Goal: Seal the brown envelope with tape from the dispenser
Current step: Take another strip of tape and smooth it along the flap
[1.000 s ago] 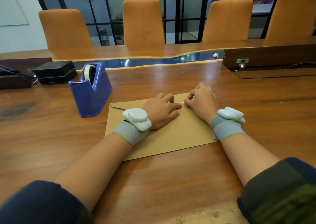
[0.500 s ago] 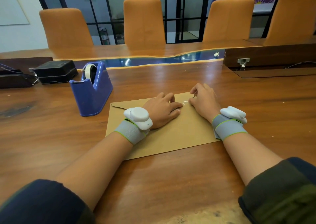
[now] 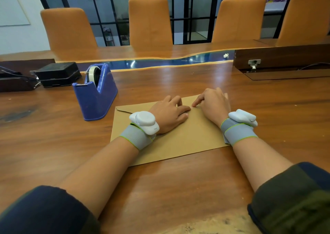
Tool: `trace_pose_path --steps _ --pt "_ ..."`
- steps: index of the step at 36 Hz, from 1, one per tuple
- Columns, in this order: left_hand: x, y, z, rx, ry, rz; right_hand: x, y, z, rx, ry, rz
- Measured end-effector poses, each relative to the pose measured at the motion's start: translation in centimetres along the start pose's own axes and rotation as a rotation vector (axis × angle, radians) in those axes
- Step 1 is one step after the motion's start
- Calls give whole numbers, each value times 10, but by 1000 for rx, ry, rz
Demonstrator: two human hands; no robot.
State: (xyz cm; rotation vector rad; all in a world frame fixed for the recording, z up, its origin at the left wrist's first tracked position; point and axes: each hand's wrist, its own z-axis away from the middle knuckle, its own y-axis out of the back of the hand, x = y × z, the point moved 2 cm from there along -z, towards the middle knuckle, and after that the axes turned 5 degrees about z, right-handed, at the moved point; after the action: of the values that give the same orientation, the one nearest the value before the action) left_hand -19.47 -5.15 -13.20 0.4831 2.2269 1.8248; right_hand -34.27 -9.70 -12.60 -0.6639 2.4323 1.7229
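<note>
Your left hand [image 3: 168,115] lies flat, fingers spread, on the brown envelope [image 3: 187,141]; your right hand [image 3: 213,104] presses beside it, index extended, gripping nothing. Tape dispenser [image 3: 95,92] sits left of your fingers.

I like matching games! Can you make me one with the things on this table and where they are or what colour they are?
Things:
1. tape dispenser
2. envelope
3. black box
4. chairs

Clues:
a. orange, behind the table
b. blue, left of the envelope
c. brown, flat under both hands
d. far left, behind the dispenser

Pairs: 1-b, 2-c, 3-d, 4-a
</note>
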Motion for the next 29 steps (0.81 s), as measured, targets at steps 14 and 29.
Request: trace_pose_path --steps 14,29 --pt "2 0 1 5 5 -20 0 -4 0 -28 8 61" --pt "-13 12 8 -115 95 159 -13 -1 4 -81 100 97"
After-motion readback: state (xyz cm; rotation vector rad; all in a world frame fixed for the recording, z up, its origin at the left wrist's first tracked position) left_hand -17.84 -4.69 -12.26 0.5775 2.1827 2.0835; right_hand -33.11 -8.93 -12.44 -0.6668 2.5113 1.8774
